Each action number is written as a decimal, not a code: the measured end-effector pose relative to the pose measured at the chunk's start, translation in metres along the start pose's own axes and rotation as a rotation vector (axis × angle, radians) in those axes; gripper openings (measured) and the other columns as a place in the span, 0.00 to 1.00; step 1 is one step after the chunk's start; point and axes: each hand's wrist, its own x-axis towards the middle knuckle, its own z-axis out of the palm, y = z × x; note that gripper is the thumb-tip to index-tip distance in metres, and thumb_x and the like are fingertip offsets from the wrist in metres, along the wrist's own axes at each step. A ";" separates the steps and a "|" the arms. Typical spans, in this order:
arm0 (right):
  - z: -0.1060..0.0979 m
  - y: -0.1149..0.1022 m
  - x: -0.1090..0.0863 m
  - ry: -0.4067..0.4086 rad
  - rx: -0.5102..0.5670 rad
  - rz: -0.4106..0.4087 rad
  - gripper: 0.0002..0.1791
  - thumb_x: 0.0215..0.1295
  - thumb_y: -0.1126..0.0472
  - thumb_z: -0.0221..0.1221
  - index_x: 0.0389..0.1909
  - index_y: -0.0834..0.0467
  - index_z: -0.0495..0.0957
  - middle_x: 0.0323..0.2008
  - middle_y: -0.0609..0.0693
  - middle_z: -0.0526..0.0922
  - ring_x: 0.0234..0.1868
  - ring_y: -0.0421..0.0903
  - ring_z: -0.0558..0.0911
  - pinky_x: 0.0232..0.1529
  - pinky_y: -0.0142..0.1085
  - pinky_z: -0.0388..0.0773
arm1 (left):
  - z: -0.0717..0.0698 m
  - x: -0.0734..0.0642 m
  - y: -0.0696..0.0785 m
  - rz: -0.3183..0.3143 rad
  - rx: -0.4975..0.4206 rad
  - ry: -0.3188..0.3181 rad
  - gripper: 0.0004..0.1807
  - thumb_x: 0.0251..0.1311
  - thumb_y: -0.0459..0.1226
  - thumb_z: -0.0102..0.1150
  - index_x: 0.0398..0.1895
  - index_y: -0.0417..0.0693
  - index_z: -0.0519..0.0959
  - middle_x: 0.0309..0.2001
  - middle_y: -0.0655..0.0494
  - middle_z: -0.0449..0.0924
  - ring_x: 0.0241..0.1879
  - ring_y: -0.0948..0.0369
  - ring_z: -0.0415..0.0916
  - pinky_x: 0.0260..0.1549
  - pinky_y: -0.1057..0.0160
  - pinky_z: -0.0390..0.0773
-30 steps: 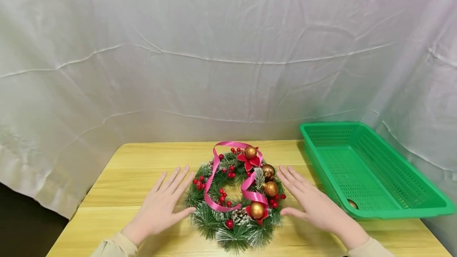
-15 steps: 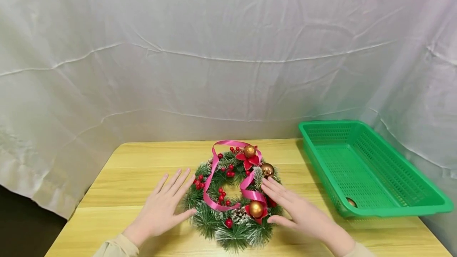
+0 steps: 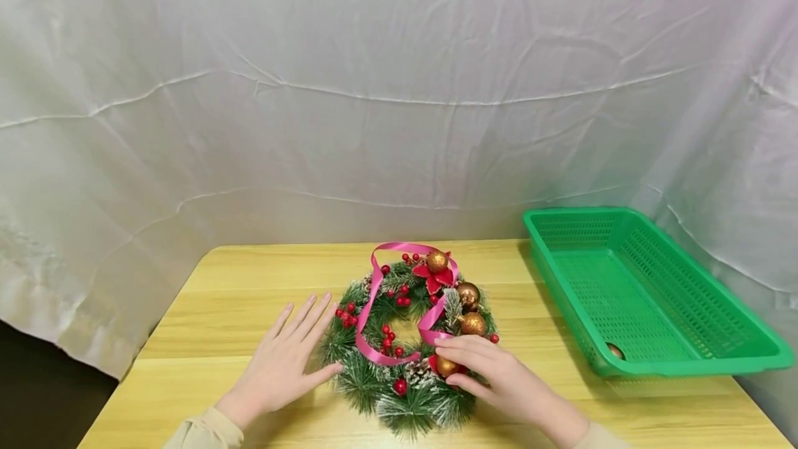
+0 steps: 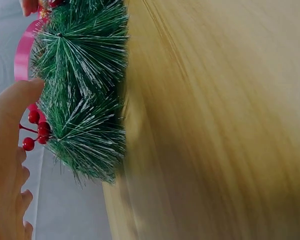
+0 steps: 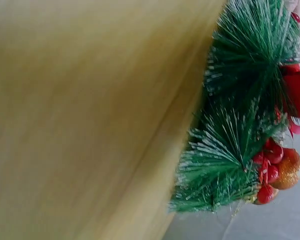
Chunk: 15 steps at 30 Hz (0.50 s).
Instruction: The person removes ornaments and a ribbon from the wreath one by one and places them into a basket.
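Note:
A green Christmas wreath point(image 3: 411, 413) with frosted needles, red berries, pine cones and gold balls lies on the wooden table. A pink ribbon point(image 3: 374, 296) loops loosely over it. At the wreath's left side my left hand point(image 3: 283, 359) is spread flat, its thumb tip right at the needles. My right hand point(image 3: 499, 376) reaches over the lower right of the wreath. Its fingertips lie at the curl of the ribbon, its thumb below. Between thumb and fingers shows a gold ball point(image 3: 446, 366) on a red flower, partly covered by the hand.
A green plastic basket point(image 3: 573, 310) stands at the right of the table point(image 3: 249, 269), with a small brown ball point(image 3: 616, 350) in its near corner. A grey-white curtain point(image 3: 399, 144) hangs behind and at both sides.
My right hand has moved left and nearer, from beside the wreath to over the gold ball at its lower right. The left hand and wreath have stayed in place.

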 end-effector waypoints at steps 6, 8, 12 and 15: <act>0.004 -0.001 -0.003 -0.024 -0.008 0.046 0.26 0.61 0.58 0.63 0.59 0.60 0.74 0.57 0.50 0.78 0.53 0.50 0.78 0.61 0.34 0.68 | 0.002 0.000 0.000 -0.017 -0.007 -0.035 0.51 0.58 0.69 0.43 0.77 0.52 0.42 0.76 0.56 0.37 0.74 0.55 0.37 0.70 0.47 0.38; 0.005 -0.002 -0.005 -0.039 -0.011 0.060 0.27 0.60 0.57 0.63 0.60 0.59 0.74 0.57 0.50 0.77 0.54 0.50 0.78 0.62 0.33 0.67 | 0.002 0.000 0.000 -0.021 -0.011 -0.043 0.51 0.58 0.69 0.42 0.77 0.52 0.41 0.76 0.56 0.36 0.74 0.55 0.38 0.70 0.47 0.38; 0.007 -0.002 -0.006 -0.065 -0.015 0.078 0.27 0.59 0.57 0.64 0.59 0.60 0.74 0.56 0.52 0.78 0.55 0.49 0.77 0.63 0.32 0.66 | 0.004 -0.001 0.000 -0.027 -0.016 -0.058 0.51 0.59 0.69 0.41 0.77 0.52 0.42 0.76 0.56 0.37 0.74 0.54 0.38 0.70 0.48 0.37; 0.007 -0.003 -0.006 -0.078 -0.018 0.086 0.27 0.60 0.57 0.63 0.60 0.60 0.74 0.55 0.53 0.78 0.55 0.49 0.77 0.63 0.32 0.65 | 0.005 -0.002 0.000 -0.025 -0.019 -0.061 0.50 0.59 0.69 0.41 0.76 0.50 0.46 0.76 0.55 0.38 0.74 0.54 0.38 0.70 0.48 0.37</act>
